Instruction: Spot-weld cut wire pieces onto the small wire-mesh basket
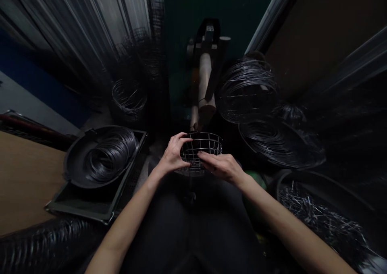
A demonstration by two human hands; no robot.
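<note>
A small round wire basket (pixel 208 142) is in front of my lap, below the machine's arm. My left hand (pixel 174 152) curves around its left side, with fingers at the upper rim and the thumb near the lower wires. From the right, my right hand (pixel 222 165) lies against the basket's near wires, its fingers together and pointing left. The right thumb is mostly hidden. Just beyond the basket is the long pale cylindrical arm (pixel 204 76) of a machine, with a dark bar along it.
On the left, a black pan (pixel 74 161) holding wire rings (pixel 111 153) sits on a green crate (pixel 81 211). More wire rings (pixel 261 137) lie in a pan at right, below a stack of wire baskets (pixel 248 88). A dark basin (pixel 341 185) of short wire pieces stands near right.
</note>
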